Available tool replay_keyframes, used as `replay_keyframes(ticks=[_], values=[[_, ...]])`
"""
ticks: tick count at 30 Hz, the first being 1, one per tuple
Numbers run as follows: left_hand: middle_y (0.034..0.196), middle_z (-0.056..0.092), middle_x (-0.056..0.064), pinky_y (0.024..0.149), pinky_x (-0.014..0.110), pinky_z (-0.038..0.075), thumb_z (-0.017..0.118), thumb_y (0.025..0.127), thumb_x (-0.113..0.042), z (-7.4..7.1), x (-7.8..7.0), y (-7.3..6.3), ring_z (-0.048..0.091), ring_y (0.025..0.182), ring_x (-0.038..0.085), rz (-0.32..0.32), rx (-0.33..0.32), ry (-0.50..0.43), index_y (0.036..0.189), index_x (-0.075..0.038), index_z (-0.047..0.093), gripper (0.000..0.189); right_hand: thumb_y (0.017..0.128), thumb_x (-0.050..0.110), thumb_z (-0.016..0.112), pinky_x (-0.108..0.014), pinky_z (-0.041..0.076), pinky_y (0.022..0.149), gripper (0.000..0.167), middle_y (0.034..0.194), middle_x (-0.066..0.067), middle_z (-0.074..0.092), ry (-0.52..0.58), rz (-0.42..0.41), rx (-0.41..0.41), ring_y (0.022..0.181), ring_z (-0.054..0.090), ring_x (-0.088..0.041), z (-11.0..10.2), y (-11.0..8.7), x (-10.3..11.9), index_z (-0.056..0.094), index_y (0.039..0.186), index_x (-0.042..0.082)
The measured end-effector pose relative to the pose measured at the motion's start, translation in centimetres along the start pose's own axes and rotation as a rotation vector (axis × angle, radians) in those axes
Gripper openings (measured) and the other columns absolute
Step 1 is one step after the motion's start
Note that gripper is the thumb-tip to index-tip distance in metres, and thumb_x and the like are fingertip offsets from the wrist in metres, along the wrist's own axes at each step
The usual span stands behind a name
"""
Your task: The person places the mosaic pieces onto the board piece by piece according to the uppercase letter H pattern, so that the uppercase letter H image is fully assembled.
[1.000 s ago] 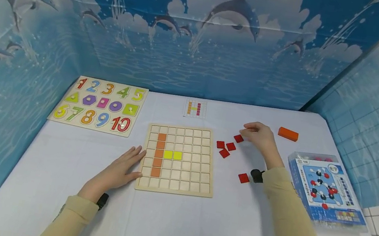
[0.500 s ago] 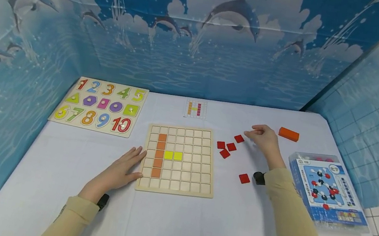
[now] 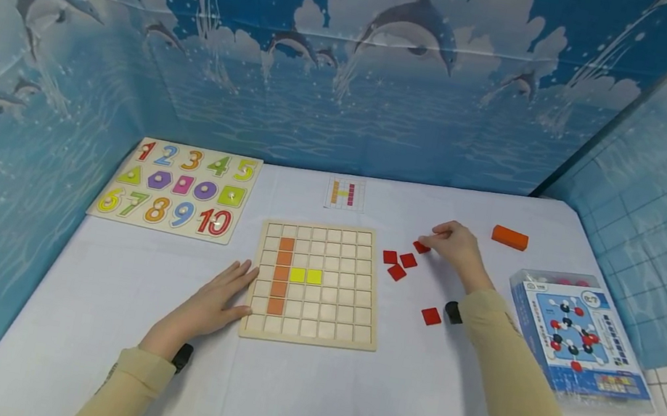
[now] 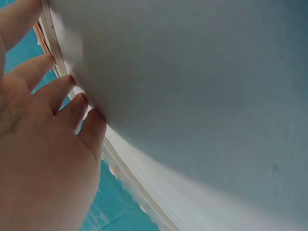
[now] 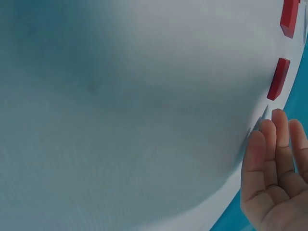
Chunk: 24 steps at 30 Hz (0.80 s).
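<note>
A wooden grid board (image 3: 349,314) lies on the white table (image 3: 302,394), with an orange column (image 3: 280,276) and two yellow tiles (image 3: 305,275) set in it. My left hand (image 3: 212,300) lies flat on the table, its fingertips against the board's left edge (image 4: 57,57). My right hand (image 3: 453,246) reaches to a red tile (image 3: 421,248) right of the board, with its fingertips at the tile. In the right wrist view the fingers (image 5: 272,159) lie nearly straight, just short of a red tile (image 5: 278,78).
Three more red tiles (image 3: 398,263) lie clustered by the board and one (image 3: 431,316) near my right wrist. An orange block (image 3: 509,237), a pattern card (image 3: 345,194), a number puzzle (image 3: 178,188) and a boxed molecule kit (image 3: 579,337) also lie on the table.
My right hand drew back slightly from the red tile half a second ago and has returned to it. The left hand and board have not moved.
</note>
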<state>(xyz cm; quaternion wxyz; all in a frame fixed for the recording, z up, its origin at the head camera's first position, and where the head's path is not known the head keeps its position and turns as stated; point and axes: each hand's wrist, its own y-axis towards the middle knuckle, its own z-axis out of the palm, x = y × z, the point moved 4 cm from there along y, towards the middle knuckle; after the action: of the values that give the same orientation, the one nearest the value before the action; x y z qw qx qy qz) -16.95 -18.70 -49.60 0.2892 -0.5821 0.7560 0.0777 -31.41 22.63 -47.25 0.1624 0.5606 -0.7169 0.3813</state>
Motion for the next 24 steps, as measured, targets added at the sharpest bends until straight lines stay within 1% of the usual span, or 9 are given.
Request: replay_keyframes(ticks=[5, 8, 12, 15, 19, 24], values=[[0.165, 0.019, 0.012, 0.121, 0.058, 0.021, 0.066, 0.094, -0.031, 0.0, 0.0, 0.0, 0.01, 0.153, 0.035, -0.015, 0.005, -0.003, 0.156, -0.013, 0.029, 0.075, 0.093, 0.032, 0.067, -0.044, 0.048, 0.096, 0.052, 0.116, -0.02, 0.054, -0.057, -0.003, 0.044, 0.107, 0.048, -0.032, 0.6, 0.4, 0.1, 0.05, 0.129, -0.002], [0.165, 0.018, 0.011, 0.121, 0.058, 0.021, 0.066, 0.094, -0.03, 0.1, 0.0, 0.1, 0.01, 0.153, 0.035, -0.019, 0.008, 0.002, 0.156, -0.014, 0.028, 0.075, 0.093, 0.031, 0.068, -0.04, 0.048, 0.091, 0.049, 0.113, -0.019, 0.053, -0.1, -0.02, 0.057, 0.105, 0.047, -0.032, 0.8, 0.5, 0.2, 0.051, 0.126, -0.002], [0.165, 0.018, 0.011, 0.121, 0.058, 0.02, 0.066, 0.094, -0.03, 0.1, 0.0, 0.1, 0.01, 0.153, 0.034, -0.023, 0.009, 0.006, 0.157, -0.014, 0.028, 0.075, 0.092, 0.027, 0.069, -0.033, 0.046, 0.082, 0.043, 0.107, -0.017, 0.053, -0.124, -0.032, 0.055, 0.1, 0.048, -0.03, 0.9, 0.5, 0.3, 0.053, 0.119, -0.002], [0.165, 0.018, 0.01, 0.121, 0.058, 0.02, 0.066, 0.095, -0.03, 0.0, 0.0, 0.1, 0.01, 0.153, 0.034, -0.025, 0.01, 0.002, 0.157, -0.014, 0.028, 0.074, 0.092, 0.024, 0.07, -0.031, 0.045, 0.078, 0.039, 0.105, -0.017, 0.054, -0.129, -0.038, 0.049, 0.097, 0.049, -0.029, 0.9, 0.5, 0.5, 0.054, 0.115, -0.002], [0.165, 0.018, 0.011, 0.121, 0.058, 0.02, 0.066, 0.095, -0.03, 0.0, 0.0, 0.0, 0.01, 0.153, 0.035, -0.021, 0.01, -0.002, 0.156, -0.014, 0.028, 0.074, 0.091, 0.022, 0.07, -0.03, 0.045, 0.077, 0.036, 0.104, -0.017, 0.054, -0.141, -0.043, 0.038, 0.095, 0.049, -0.029, 1.0, 0.5, 0.6, 0.055, 0.113, -0.002], [0.165, 0.018, 0.012, 0.121, 0.059, 0.02, 0.066, 0.095, -0.029, 0.0, 0.0, 0.0, 0.01, 0.153, 0.036, -0.017, 0.01, -0.005, 0.156, -0.013, 0.028, 0.074, 0.091, 0.02, 0.071, -0.032, 0.046, 0.077, 0.036, 0.104, -0.018, 0.053, -0.149, -0.013, 0.031, 0.096, 0.049, -0.03, 1.2, 0.7, 0.5, 0.053, 0.112, -0.003]])
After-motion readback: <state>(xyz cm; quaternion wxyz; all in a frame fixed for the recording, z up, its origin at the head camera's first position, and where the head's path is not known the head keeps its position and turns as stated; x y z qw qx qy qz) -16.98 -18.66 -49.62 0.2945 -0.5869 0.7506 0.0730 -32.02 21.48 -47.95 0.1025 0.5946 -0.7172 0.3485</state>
